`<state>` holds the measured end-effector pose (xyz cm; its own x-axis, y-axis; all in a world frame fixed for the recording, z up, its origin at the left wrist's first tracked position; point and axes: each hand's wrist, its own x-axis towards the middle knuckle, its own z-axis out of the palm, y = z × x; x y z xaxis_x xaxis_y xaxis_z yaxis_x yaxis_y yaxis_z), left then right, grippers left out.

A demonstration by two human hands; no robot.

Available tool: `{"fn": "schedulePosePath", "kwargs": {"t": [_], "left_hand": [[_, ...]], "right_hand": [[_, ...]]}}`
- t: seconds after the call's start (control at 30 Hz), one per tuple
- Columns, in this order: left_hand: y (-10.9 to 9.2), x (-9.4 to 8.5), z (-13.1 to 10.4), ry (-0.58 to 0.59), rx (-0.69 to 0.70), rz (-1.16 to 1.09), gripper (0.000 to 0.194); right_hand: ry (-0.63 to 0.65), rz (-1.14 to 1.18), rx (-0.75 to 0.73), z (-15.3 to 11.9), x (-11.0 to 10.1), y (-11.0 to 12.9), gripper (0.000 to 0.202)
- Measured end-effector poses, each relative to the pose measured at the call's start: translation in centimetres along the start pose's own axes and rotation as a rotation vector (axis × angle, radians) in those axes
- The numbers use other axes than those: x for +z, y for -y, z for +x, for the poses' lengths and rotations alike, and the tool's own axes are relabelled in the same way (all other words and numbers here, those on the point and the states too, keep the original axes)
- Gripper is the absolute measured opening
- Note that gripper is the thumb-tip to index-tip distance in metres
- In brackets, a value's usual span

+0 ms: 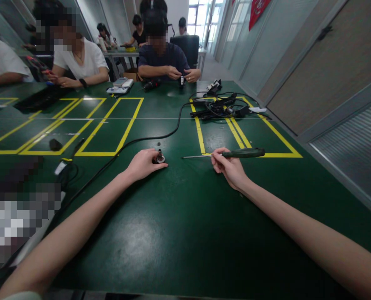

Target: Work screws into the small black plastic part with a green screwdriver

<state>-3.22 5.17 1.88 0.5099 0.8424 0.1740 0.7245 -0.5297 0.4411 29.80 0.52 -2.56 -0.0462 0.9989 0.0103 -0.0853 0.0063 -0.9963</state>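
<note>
My left hand (144, 163) rests on the green table (173, 233), its fingers closed round a small round metal part with a short dark post (160, 157) standing up from it. My right hand (227, 166) pinches a screwdriver (243, 153) where the shaft meets the dark green handle. The screwdriver lies level, its thin tip pointing left toward the small part, with a gap between them. A tiny dark piece (158, 144) lies on the table just beyond my left hand.
A black cable (148, 138) crosses the table past my left forearm. Tangled black cables and parts (222, 107) lie at the far right. Yellow tape (200, 135) marks rectangles. A dark lump (55, 144) sits at left. Across the table, a person (163, 58) handles a small part.
</note>
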Motion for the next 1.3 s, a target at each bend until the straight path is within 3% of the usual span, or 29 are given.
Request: {"fn": "schedulePosePath", "kwargs": {"t": [0.2, 0.4, 0.67, 0.9, 1.07, 1.17, 1.3], "left_hand": [[4.0, -3.4, 0.1, -0.126, -0.216, 0.008, 0.039], [7.4, -7.3, -0.8, -0.198, -0.489, 0.198, 0.042], [7.9, -9.2, -2.4, -0.09, -0.76, 0.424, 0.055], [7.5, -9.2, -2.4, -0.067, -0.805, 0.481, 0.058], [8.5, -12.0, -2.4, 0.067, -0.834, 0.359, 0.066], [9.4, -13.7, -2.8, 0.103, -0.787, 0.311, 0.052], [9.8, -13.9, -2.9, 0.127, -0.77, 0.204, 0.033]], "right_hand": [[0.008, 0.001, -0.004, 0.2, -0.1, -0.2, 0.032], [0.018, 0.002, -0.007, 0.1, -0.1, -0.2, 0.033], [0.011, -0.012, 0.001, 0.2, -0.1, -0.3, 0.036], [0.015, -0.011, -0.008, 0.2, 0.0, -0.3, 0.034], [0.012, -0.02, -0.004, 0.1, 0.0, -0.2, 0.034], [0.012, -0.025, 0.001, 0.1, 0.0, -0.1, 0.034], [0.014, -0.023, -0.001, 0.0, 0.1, 0.1, 0.033]]}}
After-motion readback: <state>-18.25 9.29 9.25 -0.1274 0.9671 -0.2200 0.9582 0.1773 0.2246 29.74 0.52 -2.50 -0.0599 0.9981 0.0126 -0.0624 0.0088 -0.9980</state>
